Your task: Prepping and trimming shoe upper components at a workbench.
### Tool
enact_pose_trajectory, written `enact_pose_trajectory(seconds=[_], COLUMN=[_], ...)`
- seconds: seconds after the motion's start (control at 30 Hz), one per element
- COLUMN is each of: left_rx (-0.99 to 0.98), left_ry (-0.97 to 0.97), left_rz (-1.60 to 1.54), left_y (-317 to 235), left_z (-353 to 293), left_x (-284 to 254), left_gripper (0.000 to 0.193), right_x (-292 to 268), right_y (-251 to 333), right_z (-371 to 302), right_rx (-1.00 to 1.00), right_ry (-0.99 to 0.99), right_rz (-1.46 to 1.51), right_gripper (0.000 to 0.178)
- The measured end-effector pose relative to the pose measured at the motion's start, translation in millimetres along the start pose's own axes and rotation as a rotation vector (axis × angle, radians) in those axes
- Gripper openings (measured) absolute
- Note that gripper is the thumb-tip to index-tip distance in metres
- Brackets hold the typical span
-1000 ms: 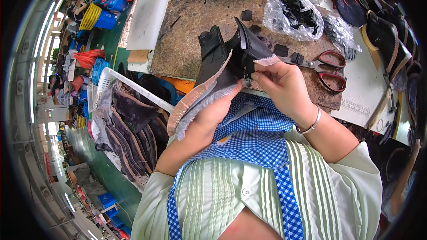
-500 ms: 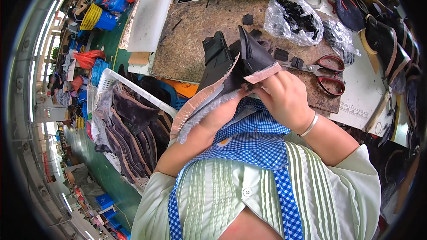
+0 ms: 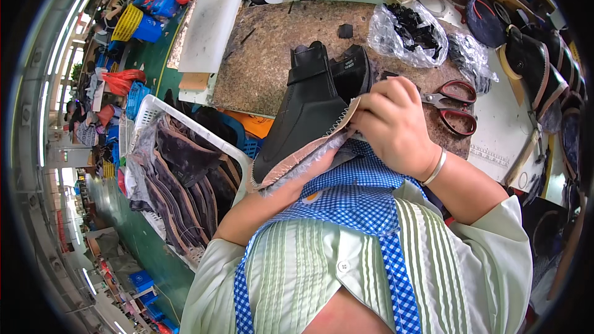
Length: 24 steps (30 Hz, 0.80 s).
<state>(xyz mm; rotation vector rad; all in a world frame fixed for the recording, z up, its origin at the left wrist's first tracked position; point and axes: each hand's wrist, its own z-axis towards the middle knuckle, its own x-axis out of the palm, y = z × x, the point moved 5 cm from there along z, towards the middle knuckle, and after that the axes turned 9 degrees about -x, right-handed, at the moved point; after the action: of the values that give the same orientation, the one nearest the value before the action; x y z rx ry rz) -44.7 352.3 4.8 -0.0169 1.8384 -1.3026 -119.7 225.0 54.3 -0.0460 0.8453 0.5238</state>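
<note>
Before me is a black leather boot upper [image 3: 297, 114] with a pinkish-tan, zigzag-stitched lower edge and grey fuzzy lining. Its toe points down and to the left, its shaft up toward the board. My left hand [image 3: 317, 168] supports it from beneath; the upper covers most of those fingers. Bent and pinched together, the fingers of my right hand [image 3: 396, 127] grip the stitched edge at its right end. Close to the right hand, red-and-black-handled scissors [image 3: 455, 106] lie on the mottled brown board [image 3: 266, 31].
Left of me, a white plastic basket [image 3: 204, 128] holds several dark uppers. A clear bag of black pieces [image 3: 408, 34] sits on the board's far right. A white slab [image 3: 212, 25] lies at the far left. More black boots [image 3: 528, 65] stand on the right.
The boot upper has turned so its smooth outer side and shaft now show, where its edges and lining faced me before. My right hand has risen slightly, still on the edge.
</note>
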Motion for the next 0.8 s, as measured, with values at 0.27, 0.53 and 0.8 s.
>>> enact_pose_trajectory(seconds=[0.27, 0.53, 0.8], left_rx=[-0.011, -0.18, 0.111], left_ry=[0.14, 0.535, 0.937], left_rz=[-0.284, -0.012, 0.292], left_y=[-8.9, -37.9, -55.4], left_z=[-30.0, -40.5, -98.9], left_x=[-3.8, -24.0, -116.5], left_gripper=[0.035, 0.049, 0.042], right_x=[27.5, 56.7, 11.5], right_y=[-78.8, -84.0, -55.5], right_z=[5.1, 0.2, 10.6], right_rx=[0.566, 0.522, 0.528], right_ry=[-0.271, 0.11, 0.27], right_rz=[0.359, 1.414, 1.309], right_gripper=[0.012, 0.049, 0.06])
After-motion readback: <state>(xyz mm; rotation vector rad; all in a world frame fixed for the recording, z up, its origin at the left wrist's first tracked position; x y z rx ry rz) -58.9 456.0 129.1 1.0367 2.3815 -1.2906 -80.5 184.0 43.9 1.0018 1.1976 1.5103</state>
